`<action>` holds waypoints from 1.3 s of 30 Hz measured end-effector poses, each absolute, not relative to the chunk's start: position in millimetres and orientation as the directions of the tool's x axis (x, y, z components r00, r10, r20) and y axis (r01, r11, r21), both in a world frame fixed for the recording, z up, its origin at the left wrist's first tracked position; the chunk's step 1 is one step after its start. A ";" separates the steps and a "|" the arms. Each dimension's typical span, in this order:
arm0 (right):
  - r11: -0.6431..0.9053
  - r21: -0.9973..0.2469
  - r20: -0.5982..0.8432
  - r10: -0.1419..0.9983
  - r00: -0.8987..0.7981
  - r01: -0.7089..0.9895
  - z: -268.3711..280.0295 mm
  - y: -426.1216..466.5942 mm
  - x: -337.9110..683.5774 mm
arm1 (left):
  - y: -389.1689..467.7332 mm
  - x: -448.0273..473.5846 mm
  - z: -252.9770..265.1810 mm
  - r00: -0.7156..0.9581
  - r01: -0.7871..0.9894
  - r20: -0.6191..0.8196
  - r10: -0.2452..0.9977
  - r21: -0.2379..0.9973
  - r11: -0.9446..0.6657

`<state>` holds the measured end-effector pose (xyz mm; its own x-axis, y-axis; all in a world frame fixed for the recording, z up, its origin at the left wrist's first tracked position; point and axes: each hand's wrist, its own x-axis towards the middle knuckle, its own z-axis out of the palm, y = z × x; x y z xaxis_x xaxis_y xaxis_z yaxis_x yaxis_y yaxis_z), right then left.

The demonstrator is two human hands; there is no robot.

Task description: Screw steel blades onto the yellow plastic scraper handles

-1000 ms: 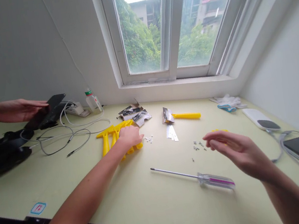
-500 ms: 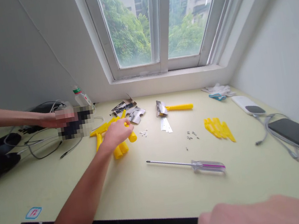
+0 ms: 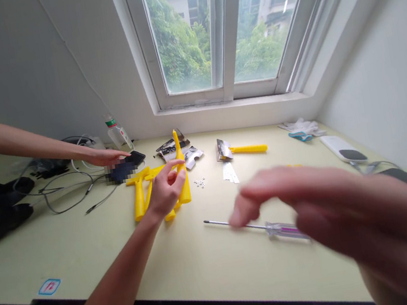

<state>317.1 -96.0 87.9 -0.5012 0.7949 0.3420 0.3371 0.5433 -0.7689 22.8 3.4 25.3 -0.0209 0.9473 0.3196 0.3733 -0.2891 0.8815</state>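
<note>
The left hand (image 3: 166,189) now grips one yellow handle (image 3: 185,190) right of the pile (image 3: 139,201), apparently singling it out; the blurred right hand (image 3: 337,219), loosely open, now partly hides the screwdriver (image 3: 274,230).

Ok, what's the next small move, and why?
I'd probably lift the yellow handle clear of the other yellow pieces beside it: the left hand seems to have it between thumb and fingers, and the blurred right hand, in front of the screwdriver, looks free to help.
</note>
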 end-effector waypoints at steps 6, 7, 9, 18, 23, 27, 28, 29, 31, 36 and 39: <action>0.172 -0.376 -0.046 0.978 -0.204 0.910 57.8 46.4 291.0 | 8.7 26.1 11.4 -0.096 0.171 0.331 0.939 0.934 -0.312; 0.134 -0.329 -0.084 0.982 -0.170 0.935 44.7 59.4 289.5 | 8.2 27.8 8.4 -0.075 0.151 0.329 0.941 0.937 -0.316; 0.080 -0.251 -0.130 0.985 -0.116 0.965 22.0 73.7 285.8 | 6.2 32.0 2.8 -0.015 0.124 0.337 0.941 0.935 -0.333; 0.008 -0.123 -0.351 0.935 -0.052 0.992 -1.8 103.2 275.9 | -0.7 44.0 -6.7 0.150 0.076 0.329 0.932 0.936 -0.342; 0.001 -0.197 -0.393 0.916 -0.081 0.980 -2.2 112.8 282.1 | -1.5 45.5 -11.4 0.179 0.072 0.327 0.928 0.936 -0.343; -0.001 -0.303 -0.327 0.939 -0.103 0.953 0.7 104.8 293.1 | -2.2 44.8 -13.8 0.214 0.057 0.330 0.919 0.935 -0.349; 0.005 -0.336 -0.296 0.949 -0.111 0.942 1.5 101.0 297.7 | -2.3 44.4 -14.1 0.220 0.056 0.327 0.919 0.936 -0.346; 0.012 -0.369 -0.265 0.957 -0.118 0.929 2.0 96.8 302.7 | -2.3 44.0 -14.3 0.221 0.058 0.322 0.921 0.938 -0.342; 0.031 -0.429 -0.220 0.966 -0.138 0.903 2.1 88.0 311.9 | -2.2 43.7 -14.7 0.220 0.070 0.311 0.925 0.940 -0.333; 0.054 -0.555 -0.138 0.978 -0.156 0.830 2.2 73.1 315.6 | -2.4 44.3 -15.4 0.238 0.132 0.303 0.923 0.931 -0.339; 0.057 -0.688 0.001 0.997 -0.078 0.723 8.7 67.4 310.9 | -4.8 43.2 -14.8 0.256 0.169 0.292 0.921 0.925 -0.340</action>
<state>310.9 67.4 8.7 -0.0782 0.9969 0.0010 0.7232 0.0574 -0.6883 43.2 -4.8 -14.8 0.2565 0.9214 0.2919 0.1686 -0.3400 0.9252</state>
